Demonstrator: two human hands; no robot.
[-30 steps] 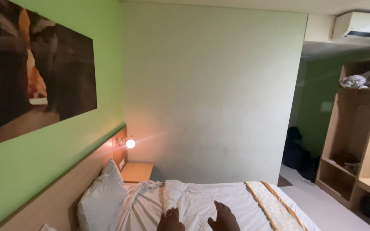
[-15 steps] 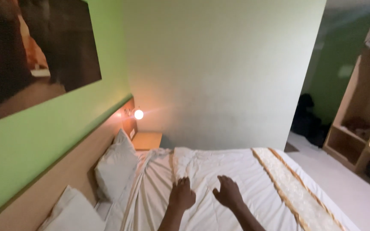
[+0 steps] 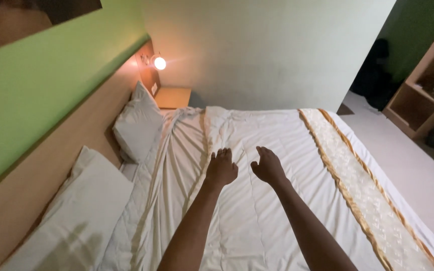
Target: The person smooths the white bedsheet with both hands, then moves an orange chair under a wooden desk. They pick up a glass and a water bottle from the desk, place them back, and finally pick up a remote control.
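Both my arms reach out over a bed with a white duvet point(image 3: 257, 200). My left hand point(image 3: 221, 167) hovers palm down with fingers loosely together, just above the rumpled, folded-back part of the duvet. My right hand point(image 3: 267, 165) is beside it, fingers slightly apart and curled, holding nothing. Whether either hand touches the cloth I cannot tell. Two white pillows lean on the wooden headboard point(image 3: 71, 150): the far pillow point(image 3: 136, 128) and the near pillow point(image 3: 71, 216).
A cream and gold runner point(image 3: 362, 190) crosses the bed's foot at right. A lit wall lamp point(image 3: 159, 62) glows above a wooden nightstand point(image 3: 173, 96). The wall at left is green. Wooden shelving point(image 3: 423, 95) and grey floor point(image 3: 408, 160) lie at right.
The view has tilted down from the wall onto the bed. Both my arms have stretched further out over the duvet.
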